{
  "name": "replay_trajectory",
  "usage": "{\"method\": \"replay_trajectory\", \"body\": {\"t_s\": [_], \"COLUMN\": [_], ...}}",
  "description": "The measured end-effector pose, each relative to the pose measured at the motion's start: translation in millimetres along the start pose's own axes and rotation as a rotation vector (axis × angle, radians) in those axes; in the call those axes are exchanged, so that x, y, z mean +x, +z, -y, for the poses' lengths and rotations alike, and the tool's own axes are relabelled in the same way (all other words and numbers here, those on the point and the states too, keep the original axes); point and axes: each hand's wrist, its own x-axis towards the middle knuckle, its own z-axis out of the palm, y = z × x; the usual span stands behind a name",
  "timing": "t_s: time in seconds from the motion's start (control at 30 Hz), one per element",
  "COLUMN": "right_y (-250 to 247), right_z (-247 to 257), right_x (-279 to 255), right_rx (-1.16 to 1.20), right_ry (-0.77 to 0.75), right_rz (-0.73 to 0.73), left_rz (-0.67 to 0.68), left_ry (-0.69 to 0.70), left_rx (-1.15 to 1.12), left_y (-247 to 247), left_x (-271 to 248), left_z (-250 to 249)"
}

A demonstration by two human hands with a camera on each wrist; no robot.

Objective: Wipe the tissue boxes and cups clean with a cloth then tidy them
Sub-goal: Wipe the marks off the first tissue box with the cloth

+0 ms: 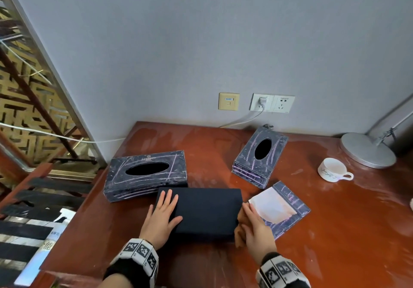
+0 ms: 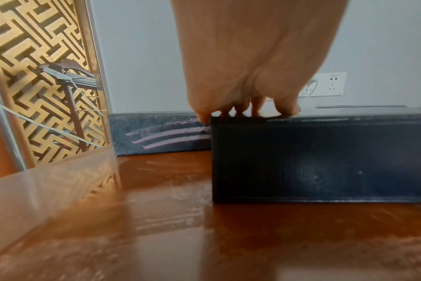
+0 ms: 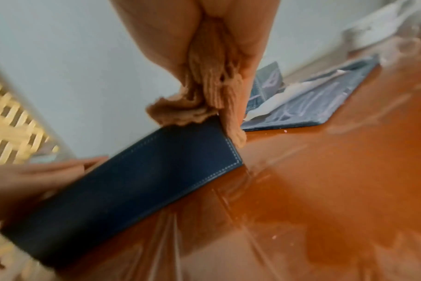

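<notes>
The dark box (image 1: 205, 211) under both hands sits on the red table (image 1: 335, 232), its top and near side looking clean of chalk marks. The left hand (image 1: 163, 215) lies flat on the box's left end, fingers straight, steadying it. The right hand (image 1: 254, 227) clutches a bunched tan cloth (image 3: 204, 98) and presses it against the box's right corner.

Just beyond the left hand's fingertips stands a second, streaked box (image 1: 145, 173), touching or nearly touching the held one. Just right of the right hand lies a flat, streaked panel (image 1: 288, 207) with white paper on it. Farther out past the right hand stand a third streaked box (image 1: 260, 156) and a white cup (image 1: 333, 169), well apart from both hands.

The likely trouble, as I judge it: a hard wipe across the end could slide the box on the glossy table if the flat left hand lets up. A wide stroke may also shove the loose panel and paper, and a chalky cloth could smear dust back.
</notes>
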Motion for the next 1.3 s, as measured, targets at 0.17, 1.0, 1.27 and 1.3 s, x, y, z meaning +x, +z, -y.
{"method": "replay_trajectory", "body": {"t_s": [0.17, 1.0, 1.27, 1.3], "right_y": [-18, -92, -79, -76], "right_z": [-9, 59, 54, 50], "right_x": [-3, 45, 37, 38], "right_rx": [0.093, -0.136, 0.034, 0.078], "right_ry": [0.067, 0.221, 0.146, 0.122], "right_rz": [-0.046, 0.126, 0.082, 0.084], "left_rz": [-0.104, -0.013, 0.032, 0.037], "left_ry": [-0.046, -0.083, -0.093, -0.091], "left_rx": [-0.356, 0.105, 0.059, -0.022], "left_y": [10, -85, -73, -72], "left_x": [-18, -26, -15, -13], "left_z": [26, -8, 2, 4]}}
